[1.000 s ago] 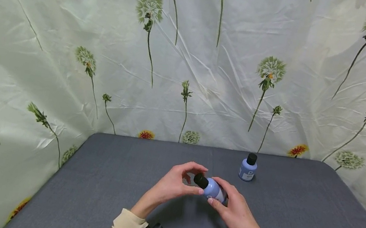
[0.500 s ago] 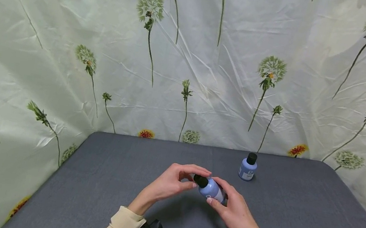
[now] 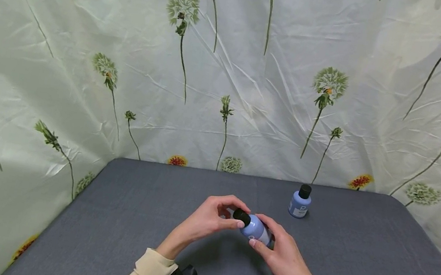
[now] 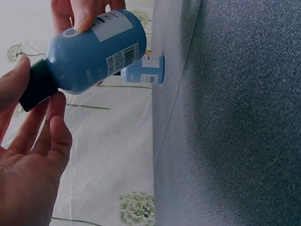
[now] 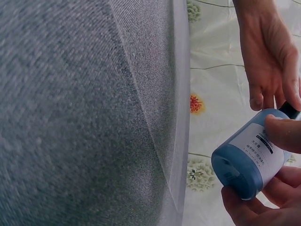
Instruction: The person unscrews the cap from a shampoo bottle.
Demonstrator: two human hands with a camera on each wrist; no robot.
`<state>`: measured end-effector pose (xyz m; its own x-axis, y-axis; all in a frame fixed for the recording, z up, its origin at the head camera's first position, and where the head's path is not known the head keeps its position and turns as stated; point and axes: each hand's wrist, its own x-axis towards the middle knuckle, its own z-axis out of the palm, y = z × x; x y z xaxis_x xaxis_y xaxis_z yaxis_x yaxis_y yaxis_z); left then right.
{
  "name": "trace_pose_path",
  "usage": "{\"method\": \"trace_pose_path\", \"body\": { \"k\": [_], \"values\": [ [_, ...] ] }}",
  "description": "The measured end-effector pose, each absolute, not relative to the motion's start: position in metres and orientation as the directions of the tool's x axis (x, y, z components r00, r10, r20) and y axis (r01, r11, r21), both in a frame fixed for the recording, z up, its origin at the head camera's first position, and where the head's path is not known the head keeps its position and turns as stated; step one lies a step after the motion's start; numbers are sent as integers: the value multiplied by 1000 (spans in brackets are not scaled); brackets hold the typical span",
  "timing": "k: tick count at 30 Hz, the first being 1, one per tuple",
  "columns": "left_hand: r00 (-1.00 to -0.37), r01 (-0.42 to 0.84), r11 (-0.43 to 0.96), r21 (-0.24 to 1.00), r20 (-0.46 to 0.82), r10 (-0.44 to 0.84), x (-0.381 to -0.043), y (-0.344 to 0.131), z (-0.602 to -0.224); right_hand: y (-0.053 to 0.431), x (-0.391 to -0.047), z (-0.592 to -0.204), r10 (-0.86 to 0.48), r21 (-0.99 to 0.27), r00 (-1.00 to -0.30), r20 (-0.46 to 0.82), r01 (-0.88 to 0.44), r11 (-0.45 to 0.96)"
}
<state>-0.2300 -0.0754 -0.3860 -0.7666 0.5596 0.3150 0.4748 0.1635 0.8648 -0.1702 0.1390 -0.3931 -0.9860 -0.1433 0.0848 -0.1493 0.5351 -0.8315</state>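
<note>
A blue bottle (image 3: pixel 255 228) with a black cap (image 3: pixel 241 216) and white label is held tilted above the table, its cap toward the left. My right hand (image 3: pixel 286 257) grips the bottle's body between thumb and fingers. At the cap, my left hand (image 3: pixel 208 219) pinches with the thumb on one side and fingers on the other. The left wrist view shows the cap (image 4: pixel 38 84) between that thumb and fingers, on the bottle's neck. In the right wrist view, the bottle's base (image 5: pixel 235 172) faces the camera.
A second blue bottle (image 3: pixel 300 204) with a black cap stands upright near the table's back edge, right of the hands. The table (image 3: pixel 141 211) has a dark grey cloth. Behind it hangs a pale curtain (image 3: pixel 270 92) printed with flowers.
My left hand's fingers have turned about the cap: half a second ago they reached farther over it, and now the thumb lies forward along it. The right hand and bottle barely move.
</note>
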Motion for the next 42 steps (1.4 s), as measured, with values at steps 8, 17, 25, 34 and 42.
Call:
{"method": "trace_pose_path", "body": {
  "k": [8,17,25,34,42],
  "values": [
    [-788,465,184,866,311,532,-230,-73,-389,137,-169,-393,-142,-832,-987,77,-142,536],
    [-689,505,98,858,332,644,-231,-75,-388,140,-171,-395,-142,-841,-989,42,-112,529],
    [-647,478,39,878,321,691,-226,-77,-378,143,-171,-396,-144,-840,-988,56,-125,528],
    [-669,478,56,876,323,669,-232,-78,-386,142,-172,-395,-144,-837,-987,69,-136,530],
    [-720,477,118,871,310,621,-233,-77,-388,141,-171,-394,-141,-839,-988,57,-124,530]
  ]
}}
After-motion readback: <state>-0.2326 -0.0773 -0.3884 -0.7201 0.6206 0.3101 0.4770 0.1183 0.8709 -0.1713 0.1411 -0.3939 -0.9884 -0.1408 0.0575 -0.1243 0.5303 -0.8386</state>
